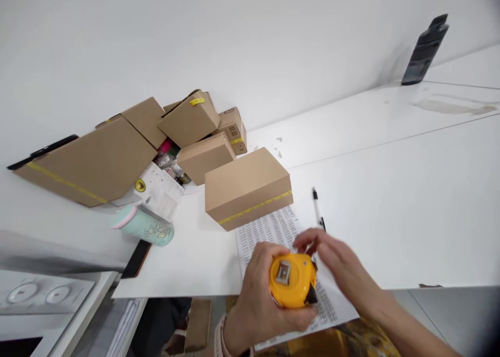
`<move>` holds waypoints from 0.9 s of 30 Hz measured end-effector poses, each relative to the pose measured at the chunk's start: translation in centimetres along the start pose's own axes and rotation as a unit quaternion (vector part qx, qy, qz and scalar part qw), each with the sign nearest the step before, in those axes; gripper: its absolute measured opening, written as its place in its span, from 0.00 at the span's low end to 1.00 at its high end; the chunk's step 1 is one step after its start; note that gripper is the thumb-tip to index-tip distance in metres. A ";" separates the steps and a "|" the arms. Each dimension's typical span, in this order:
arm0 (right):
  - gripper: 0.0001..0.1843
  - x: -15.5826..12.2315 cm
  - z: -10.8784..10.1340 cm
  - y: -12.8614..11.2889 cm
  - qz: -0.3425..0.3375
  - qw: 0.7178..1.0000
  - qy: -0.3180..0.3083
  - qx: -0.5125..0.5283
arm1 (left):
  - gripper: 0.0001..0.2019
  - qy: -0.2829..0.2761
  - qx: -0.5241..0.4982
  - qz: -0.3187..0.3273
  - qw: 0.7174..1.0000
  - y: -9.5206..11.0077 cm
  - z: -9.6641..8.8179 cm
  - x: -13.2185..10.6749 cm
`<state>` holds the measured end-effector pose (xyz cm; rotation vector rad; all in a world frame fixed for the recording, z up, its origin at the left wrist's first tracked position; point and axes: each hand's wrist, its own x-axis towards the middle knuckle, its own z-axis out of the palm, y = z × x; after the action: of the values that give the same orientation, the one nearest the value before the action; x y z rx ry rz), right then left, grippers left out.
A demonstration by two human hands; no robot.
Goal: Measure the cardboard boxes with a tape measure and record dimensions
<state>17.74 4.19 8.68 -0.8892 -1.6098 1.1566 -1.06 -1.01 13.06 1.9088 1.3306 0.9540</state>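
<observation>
A yellow tape measure (291,281) with a metal clip and a black corner is gripped in my left hand (258,299), thumb over its top and fingers under it. My right hand (338,260) hovers just beyond the right side of the tape measure. Its fingers are bent and slightly apart, with nothing visible in them; whether they touch the case is hard to see. Beneath both hands lies a printed sheet (269,231) full of small rows of text. A closed cardboard box (250,182) with a yellow tape strip rests on the sheet's far end.
A black-and-clear pen (317,206) lies right of the sheet. Several cardboard boxes (189,120) stand against the wall, beside a mint-green tumbler (152,229) and a white package (162,193). A dark bottle (424,52) stands at the far right. The white table (187,273) ends near my body.
</observation>
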 end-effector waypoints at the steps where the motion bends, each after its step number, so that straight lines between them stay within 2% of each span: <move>1: 0.20 -1.2 0.8 -0.4 0.017 0.999 -0.032 0.030 | 0.33 -0.012 -0.007 -0.025 1.000 -0.3 0.4 -0.8; 5: 0.19 -3.6 2.1 0.1 0.083 0.991 -0.072 0.080 | 0.32 -0.024 -0.021 -0.091 0.995 -1.7 0.4 -2.4; 10: 0.16 -3.0 1.7 0.1 0.112 0.981 -0.127 0.090 | 0.35 -0.044 -0.088 -0.157 0.983 -2.5 -1.0 -3.0; 16: 0.22 -1.8 2.4 -0.3 0.118 0.984 -0.106 0.084 | 0.37 0.005 -0.114 -0.161 0.980 -3.1 -1.5 -2.7; 19: 0.22 -1.7 2.6 0.0 0.125 0.985 -0.095 0.073 | 0.38 0.009 -0.127 -0.158 0.979 -3.4 -1.7 -2.5; 23: 0.18 -1.0 1.0 0.5 0.154 0.978 -0.094 0.105 | 0.38 0.037 -0.132 -0.149 0.979 -4.4 -2.8 -2.4; 25: 0.19 0.3 -0.8 0.7 0.160 0.976 -0.064 0.135 | 0.36 0.090 -0.140 -0.142 0.976 -5.2 -4.2 -2.2; 27: 0.21 2.8 -2.9 0.6 0.152 0.977 0.000 0.152 | 0.34 0.165 -0.146 -0.130 0.967 -6.0 -6.2 -1.7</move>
<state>19.63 7.72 9.26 -0.9517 -1.2771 1.5663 -9.64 -0.31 11.22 1.3567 1.4869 1.2874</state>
